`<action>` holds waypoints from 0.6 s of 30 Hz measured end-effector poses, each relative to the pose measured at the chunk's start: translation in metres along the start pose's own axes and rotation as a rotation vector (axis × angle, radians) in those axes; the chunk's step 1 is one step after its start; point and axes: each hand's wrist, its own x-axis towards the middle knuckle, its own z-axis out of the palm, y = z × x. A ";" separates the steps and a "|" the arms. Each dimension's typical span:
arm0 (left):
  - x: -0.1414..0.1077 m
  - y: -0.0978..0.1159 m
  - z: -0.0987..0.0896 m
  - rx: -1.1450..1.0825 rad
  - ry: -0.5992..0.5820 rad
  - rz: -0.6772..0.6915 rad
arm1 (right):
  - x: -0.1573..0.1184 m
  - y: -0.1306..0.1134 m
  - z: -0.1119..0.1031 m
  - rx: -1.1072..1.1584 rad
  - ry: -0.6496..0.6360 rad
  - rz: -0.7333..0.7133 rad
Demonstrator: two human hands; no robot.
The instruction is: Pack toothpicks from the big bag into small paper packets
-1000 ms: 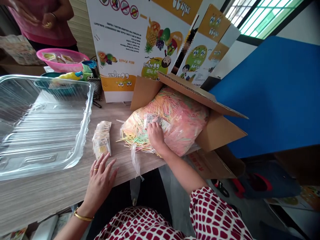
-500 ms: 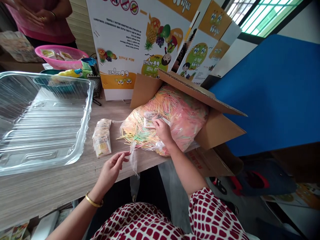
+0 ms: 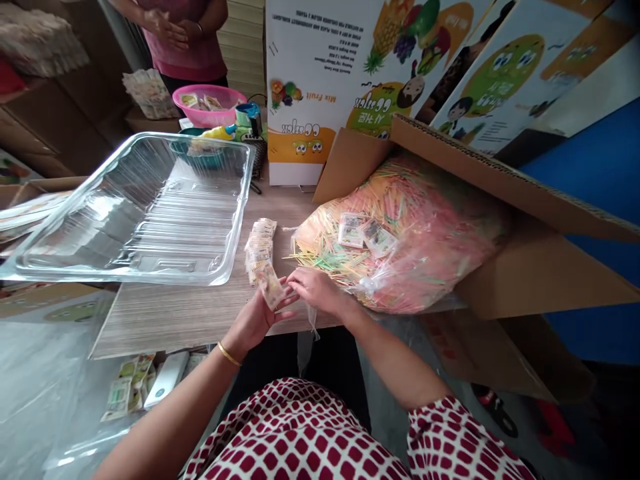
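Observation:
My left hand (image 3: 256,319) is palm up at the table's front, with a small clear printed packet (image 3: 271,287) held against its fingers. My right hand (image 3: 318,289) comes in from the right, fingers bent together at the left fingertips; whether anything is pinched there is hidden. Just behind the held packet lies an overlapping row of similar packets (image 3: 262,241). Beyond my right hand, a big clear plastic bag (image 3: 425,260) full of thin coloured sticks spills out of an open carton (image 3: 540,273). Two packets (image 3: 352,230) rest on top of the bag.
A large clear plastic tray (image 3: 185,230) stands on the left of the table (image 3: 165,313). Printed cartons (image 3: 305,87) rise behind. At the back are a pink basket (image 3: 210,113) and a person (image 3: 183,40) with hands together. Carton flaps jut out on the right.
My view has turned left. My right hand has left the packets on the bag and come down to my left hand, which now holds a packet.

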 end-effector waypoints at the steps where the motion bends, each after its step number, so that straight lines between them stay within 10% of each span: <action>1: -0.001 0.003 -0.002 -0.036 -0.034 0.008 | 0.006 -0.002 -0.001 -0.048 -0.078 -0.013; 10: -0.006 0.001 0.005 0.110 0.078 0.035 | -0.001 -0.032 -0.019 0.027 -0.227 0.207; 18: 0.028 -0.022 0.016 -0.077 0.274 0.158 | 0.008 -0.017 0.071 0.314 0.392 0.296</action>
